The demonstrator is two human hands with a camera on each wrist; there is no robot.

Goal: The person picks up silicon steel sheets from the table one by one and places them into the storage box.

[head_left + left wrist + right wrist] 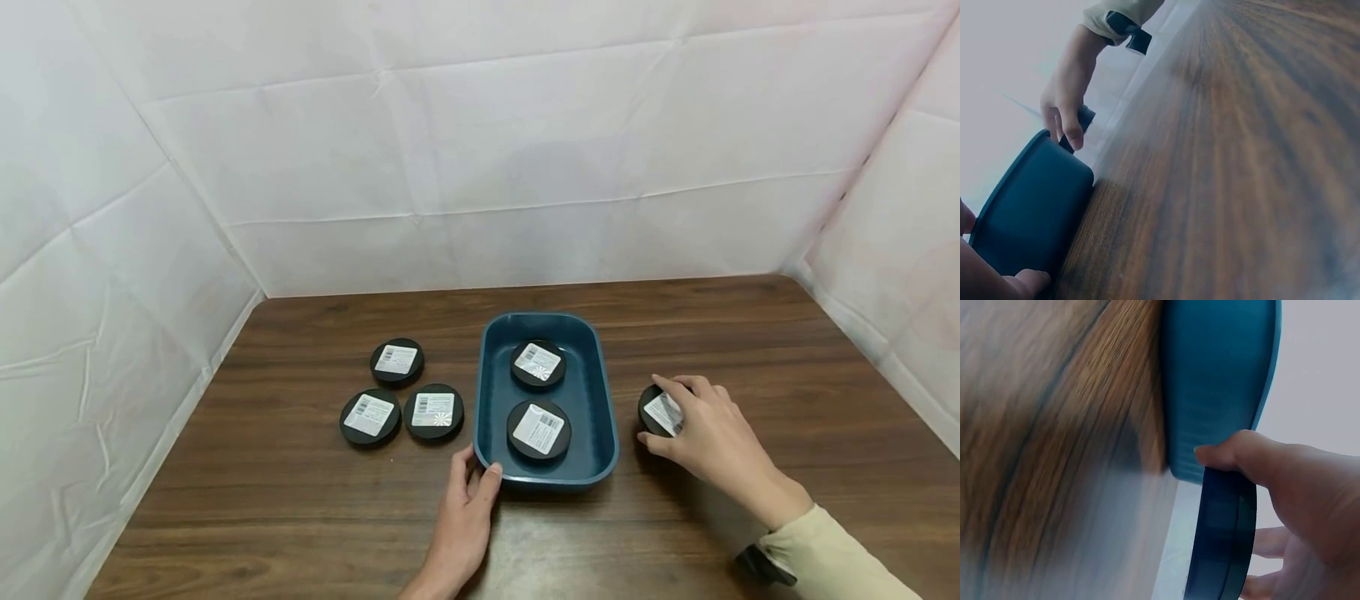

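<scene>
A dark blue tray stands mid-table with two black round discs inside, one at the far end and one at the near end, each with a white label. My left hand holds the tray's near-left corner, thumb on the front wall and fingers on the left side. My right hand grips a third labelled disc, tilted on edge on the table just right of the tray. The right wrist view shows this disc edge-on beside the tray wall.
Three more labelled black discs lie left of the tray, one farther back and two side by side nearer me. The wooden table is walled in by white sheeting on three sides.
</scene>
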